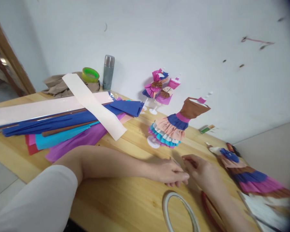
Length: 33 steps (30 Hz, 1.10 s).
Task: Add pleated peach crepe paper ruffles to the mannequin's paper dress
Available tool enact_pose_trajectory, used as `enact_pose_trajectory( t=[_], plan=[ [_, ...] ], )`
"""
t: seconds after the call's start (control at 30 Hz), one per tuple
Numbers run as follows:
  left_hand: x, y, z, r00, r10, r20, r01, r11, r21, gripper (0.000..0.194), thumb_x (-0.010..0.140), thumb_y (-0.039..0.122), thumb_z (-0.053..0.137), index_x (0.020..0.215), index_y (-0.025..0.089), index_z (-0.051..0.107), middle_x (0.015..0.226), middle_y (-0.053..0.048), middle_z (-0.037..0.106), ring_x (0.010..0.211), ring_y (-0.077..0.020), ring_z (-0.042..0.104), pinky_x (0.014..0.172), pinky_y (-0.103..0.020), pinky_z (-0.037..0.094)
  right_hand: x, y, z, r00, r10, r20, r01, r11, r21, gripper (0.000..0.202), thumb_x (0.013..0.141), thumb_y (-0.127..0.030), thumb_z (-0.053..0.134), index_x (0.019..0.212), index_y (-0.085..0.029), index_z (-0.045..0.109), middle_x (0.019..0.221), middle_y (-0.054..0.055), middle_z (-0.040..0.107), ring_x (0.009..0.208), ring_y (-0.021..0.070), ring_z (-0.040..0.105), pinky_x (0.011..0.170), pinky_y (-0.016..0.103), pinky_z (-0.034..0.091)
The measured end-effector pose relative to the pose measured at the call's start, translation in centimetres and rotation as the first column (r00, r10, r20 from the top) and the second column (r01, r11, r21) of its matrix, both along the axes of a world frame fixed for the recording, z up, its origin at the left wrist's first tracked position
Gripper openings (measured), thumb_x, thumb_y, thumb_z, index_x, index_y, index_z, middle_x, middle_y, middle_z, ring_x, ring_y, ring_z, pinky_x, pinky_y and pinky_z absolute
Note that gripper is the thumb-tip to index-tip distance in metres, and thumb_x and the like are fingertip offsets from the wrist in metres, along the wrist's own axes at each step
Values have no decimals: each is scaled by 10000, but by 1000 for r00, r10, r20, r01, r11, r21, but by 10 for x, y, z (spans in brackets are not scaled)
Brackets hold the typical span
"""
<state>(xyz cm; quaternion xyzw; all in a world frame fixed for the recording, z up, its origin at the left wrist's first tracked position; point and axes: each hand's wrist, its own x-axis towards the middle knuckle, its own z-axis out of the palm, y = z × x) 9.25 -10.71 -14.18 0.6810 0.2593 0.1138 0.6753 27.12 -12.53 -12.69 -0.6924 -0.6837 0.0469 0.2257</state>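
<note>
Over the wooden table (135, 199), my left hand (170, 173) has its fingers curled closed, knuckles up. If it holds anything, that is hidden or too small to name. Just to its right, my right hand (203, 170) is closed in a loose pinch, slightly blurred, and I cannot make out anything in it. Below the hands lies a roll of white tape (166, 209). A red ring-shaped roll (209, 206) is partly covered by my right forearm. Behind my hands stands a mini dress form in a brown bodice (194, 109) and a ruffled paper skirt (170, 125).
Coloured crepe paper strips (62, 120) are piled at the left, a pale strip (94, 104) across them. Green tape (90, 74) and a grey flask (108, 72) stand behind. Two smaller dressed forms (168, 91) are near the wall; another ruffled paper dress (251, 177) lies right.
</note>
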Motion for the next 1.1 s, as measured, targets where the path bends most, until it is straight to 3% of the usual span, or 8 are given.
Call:
enact_pose_trajectory(
  t=[0.2,0.33,0.43,0.6,0.73,0.83,0.93,1.1],
  plan=[
    [-3,0,3,999,-12,-37,15,997,76,267,952,318,474,891,143,666,736,5,586,608,-74,543,557,-173,460,-9,-3,1,998,-58,0,58,997,-43,288,763,-489,466,653,-243,569,565,72,656,516,231,596,513,305,381],
    [-8,-1,9,998,-19,-54,25,993,116,289,954,348,469,907,148,672,775,-6,616,619,-77,558,582,-180,468,-4,-3,-6,987,-21,158,24,1000,-15,271,838,-426,389,647,-248,462,524,43,574,477,195,512,499,283,285],
    [-9,-2,12,998,-22,-65,31,990,137,282,949,350,483,899,150,675,780,-8,621,637,-83,570,586,-182,464,-1,-2,-9,966,-45,253,55,998,-33,320,896,-407,336,653,-240,463,534,39,549,469,180,482,507,279,240],
    [-9,-4,17,995,-10,-100,26,987,160,253,952,297,482,883,152,678,760,0,603,636,-81,566,559,-169,449,-5,-4,-5,962,-88,259,118,987,-105,432,898,-529,363,600,-239,481,557,68,585,508,196,507,519,278,267],
    [-9,-5,17,996,-25,-90,40,985,169,258,954,301,489,908,146,690,764,2,606,627,-73,561,555,-162,440,-9,-6,1,961,-122,248,129,992,-10,374,827,-546,445,609,-243,427,560,49,581,532,210,526,520,280,287],
    [-6,-4,11,999,-17,-46,23,992,122,310,962,324,469,927,125,704,716,6,584,578,-72,537,545,-173,447,-9,-7,6,974,-83,209,90,996,-27,283,795,-495,476,702,-236,540,716,66,674,613,226,594,538,286,333],
    [-3,-2,3,999,-19,40,16,997,71,432,985,397,415,913,95,716,657,2,567,528,-73,517,520,-181,447,-7,-7,8,980,-85,180,87,996,1,322,787,-501,472,777,-220,630,861,100,714,646,230,615,568,305,378],
    [-3,0,-1,994,-99,50,94,990,106,643,1008,511,295,847,69,733,635,-34,606,507,-72,534,521,-180,446,3,-4,2,974,-150,168,126,981,146,379,798,-510,393,600,-224,544,646,102,650,578,225,579,558,305,349]
  ],
)
